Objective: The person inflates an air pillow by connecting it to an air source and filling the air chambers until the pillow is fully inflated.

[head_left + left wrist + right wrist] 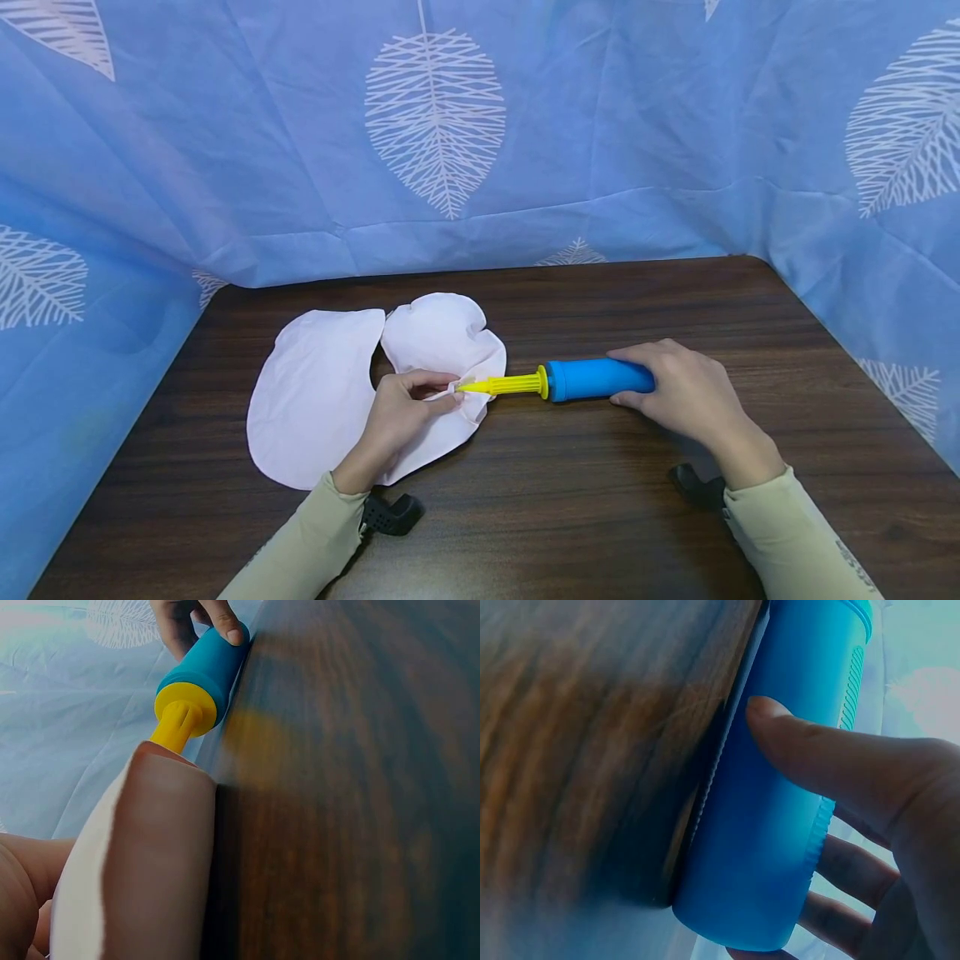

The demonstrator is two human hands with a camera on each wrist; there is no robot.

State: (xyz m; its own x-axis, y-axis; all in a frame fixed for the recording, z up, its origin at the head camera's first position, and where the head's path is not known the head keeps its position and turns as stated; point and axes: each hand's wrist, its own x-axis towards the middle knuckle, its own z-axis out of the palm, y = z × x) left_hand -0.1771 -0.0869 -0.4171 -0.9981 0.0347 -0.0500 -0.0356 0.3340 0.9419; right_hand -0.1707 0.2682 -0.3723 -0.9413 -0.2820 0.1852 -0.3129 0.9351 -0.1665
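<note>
A pale pink, flat, U-shaped inflatable neck pillow (315, 400) lies on the table, its right lobe creased. My left hand (397, 417) pinches the pillow's edge around the yellow nozzle (517, 384) tip of a hand air pump. Whether the tip sits inside a valve is hidden by fingers and fabric. The blue pump body (588, 379) lies sideways to the right, and my right hand (690, 387) grips its far end. In the right wrist view, the thumb (817, 754) presses along the blue barrel (772, 817) while fingers curl behind it.
A dark wood-grain table (570, 500) bears everything. Blue cloth (600, 125) with white leaf prints hangs behind and along both sides. Black straps (393, 514) sit at both sleeve cuffs.
</note>
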